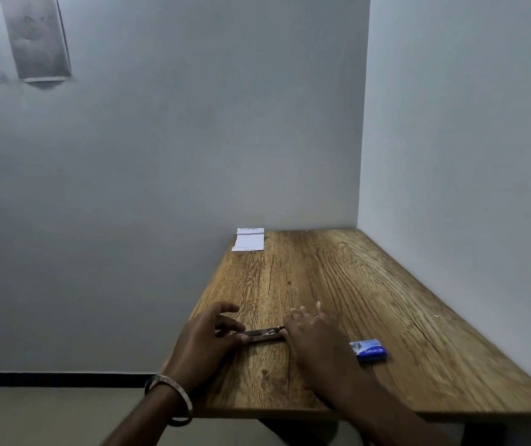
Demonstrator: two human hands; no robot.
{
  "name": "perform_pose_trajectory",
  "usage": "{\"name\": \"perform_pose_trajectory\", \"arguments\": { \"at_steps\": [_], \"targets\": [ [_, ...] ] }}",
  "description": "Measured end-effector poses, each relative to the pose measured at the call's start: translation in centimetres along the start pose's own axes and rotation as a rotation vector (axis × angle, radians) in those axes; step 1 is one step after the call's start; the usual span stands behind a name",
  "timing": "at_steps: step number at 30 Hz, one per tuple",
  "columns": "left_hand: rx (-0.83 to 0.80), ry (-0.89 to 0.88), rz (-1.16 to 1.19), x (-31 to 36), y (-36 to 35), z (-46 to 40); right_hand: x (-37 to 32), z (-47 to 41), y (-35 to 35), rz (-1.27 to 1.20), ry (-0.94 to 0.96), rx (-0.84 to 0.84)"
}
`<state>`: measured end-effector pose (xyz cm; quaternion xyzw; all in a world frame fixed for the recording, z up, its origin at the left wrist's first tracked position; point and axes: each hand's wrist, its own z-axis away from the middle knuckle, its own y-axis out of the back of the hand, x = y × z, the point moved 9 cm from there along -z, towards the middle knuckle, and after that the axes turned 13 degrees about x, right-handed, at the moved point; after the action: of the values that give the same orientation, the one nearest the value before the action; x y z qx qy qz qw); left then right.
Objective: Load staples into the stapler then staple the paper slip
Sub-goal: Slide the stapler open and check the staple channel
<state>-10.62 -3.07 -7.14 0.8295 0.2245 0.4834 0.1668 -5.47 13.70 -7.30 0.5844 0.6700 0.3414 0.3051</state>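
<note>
Left hand (206, 333): its grip is clamped on the near end of the stapler (262, 335), thumb and curled fingers pinching the metal body, apparently to hold it steady. Right hand (311, 329): it rests on the far end of the same stapler with fingers spread forward; whether this grip is closed around the tool or only pressing on it cannot be told, as the palm hides the contact. The stapler lies flat on the wooden surface (370, 284), between the two hands, near the front edge. Judgement: the magazine is being opened or fed; loading is not finished. The blue staple box (368, 350) sits just beside the right wrist, within easy reach. The paper slip (248, 240) lies well apart at the far left corner, untouched.
</note>
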Motion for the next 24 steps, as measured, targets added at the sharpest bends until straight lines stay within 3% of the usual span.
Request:
{"name": "perform_pose_trajectory", "arguments": {
  "at_steps": [11, 19, 24],
  "targets": [
    [-0.038, -0.017, -0.168, -1.5, 1.5, 0.1, 0.2, 0.5, -0.2, -0.062, -0.005, -0.025],
    [-0.081, -0.272, -0.239, 3.2, -1.8, -0.4, 0.4, 0.4, -0.9, -0.008, -0.024, -0.046],
    [-0.164, -0.314, -0.253, 4.3, -4.6, -0.4, 0.7, 0.4, -1.1, -0.053, -0.054, -0.067]
  ]
}}
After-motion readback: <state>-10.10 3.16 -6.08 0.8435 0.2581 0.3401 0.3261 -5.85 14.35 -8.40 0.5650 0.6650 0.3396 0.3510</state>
